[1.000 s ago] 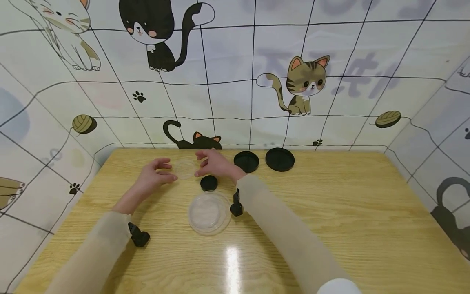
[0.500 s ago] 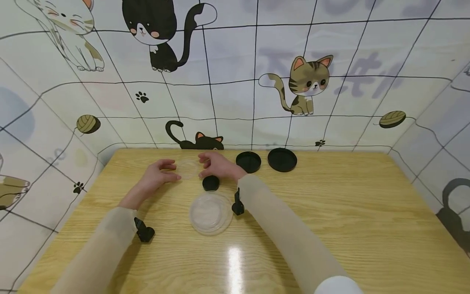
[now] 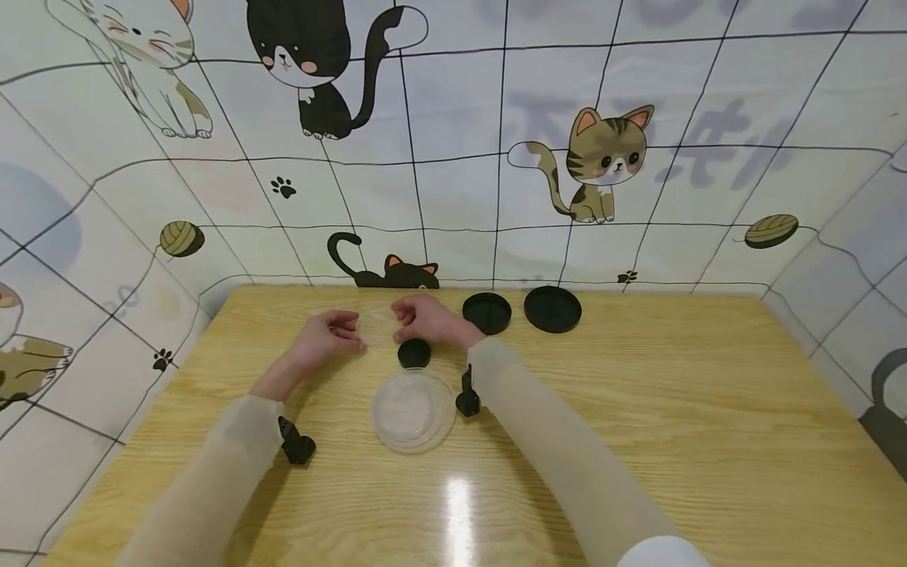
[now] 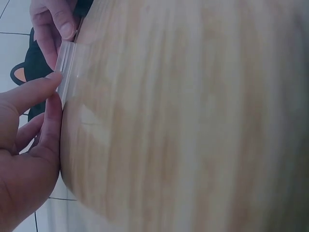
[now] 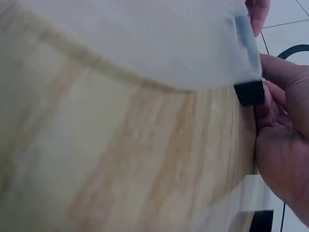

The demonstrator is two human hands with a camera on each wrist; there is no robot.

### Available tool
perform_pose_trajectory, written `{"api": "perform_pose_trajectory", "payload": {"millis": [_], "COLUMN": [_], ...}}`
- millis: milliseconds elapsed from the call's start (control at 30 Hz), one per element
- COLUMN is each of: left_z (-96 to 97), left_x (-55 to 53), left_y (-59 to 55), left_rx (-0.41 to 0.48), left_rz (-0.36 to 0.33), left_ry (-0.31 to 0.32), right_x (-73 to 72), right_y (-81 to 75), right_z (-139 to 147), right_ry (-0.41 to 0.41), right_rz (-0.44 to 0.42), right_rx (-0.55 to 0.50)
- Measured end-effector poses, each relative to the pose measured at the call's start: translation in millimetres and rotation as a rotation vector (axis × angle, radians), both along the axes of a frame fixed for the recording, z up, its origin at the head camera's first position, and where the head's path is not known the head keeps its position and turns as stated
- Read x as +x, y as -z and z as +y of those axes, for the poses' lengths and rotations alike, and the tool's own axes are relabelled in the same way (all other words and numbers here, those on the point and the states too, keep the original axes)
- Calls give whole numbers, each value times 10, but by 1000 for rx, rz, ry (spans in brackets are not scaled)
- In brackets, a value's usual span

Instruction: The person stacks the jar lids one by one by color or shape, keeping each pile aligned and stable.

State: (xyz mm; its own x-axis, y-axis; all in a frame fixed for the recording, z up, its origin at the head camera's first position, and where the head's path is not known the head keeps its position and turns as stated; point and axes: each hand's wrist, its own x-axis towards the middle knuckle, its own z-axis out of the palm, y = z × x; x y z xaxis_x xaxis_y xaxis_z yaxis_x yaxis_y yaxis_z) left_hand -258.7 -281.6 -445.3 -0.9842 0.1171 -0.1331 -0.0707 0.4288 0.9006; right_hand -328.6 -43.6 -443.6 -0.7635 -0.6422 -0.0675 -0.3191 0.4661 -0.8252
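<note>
Left grip (image 3: 322,340) and right grip (image 3: 434,321) curled on opposite sides of one clear dish (image 3: 379,327), toward the bench's (image 3: 673,433) 11 o'clock. From it: one small black disc (image 3: 414,353), 4 o'clock; one clear stack (image 3: 413,411), 5, pieces uncountable; two black dishes (image 3: 486,315), 3. Backdrop characters (image 3: 708,142), 2: faint, illegible.

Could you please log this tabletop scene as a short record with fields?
Left hand: fingers around the left side of a clear round dish
Right hand: fingers around that dish's right side
Small black disc: on the table, by the right hand
Clear round stack: nearer the person than that disc
Larger black tray: at the back, right of the smaller black tray
</note>
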Motion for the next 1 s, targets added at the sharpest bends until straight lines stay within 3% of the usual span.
{"api": "perform_pose_trajectory", "payload": {"millis": [367, 567, 733, 1000], "left_z": [78, 101, 101, 32], "left_x": [-30, -47, -46, -7], "left_y": [5, 7, 12, -23], "left_rx": [-81, -82, -71, 38], "left_rz": [12, -4, -15, -30], "left_ry": [-22, -28, -30, -25], "right_x": [10, -1, 2, 9], "right_y": [-5, 10, 29, 10], "right_z": [24, 41, 54, 19], "right_ry": [17, 20, 21, 22], "right_rz": [0, 11, 7, 1], "right_rx": [8, 11, -4, -58]}}
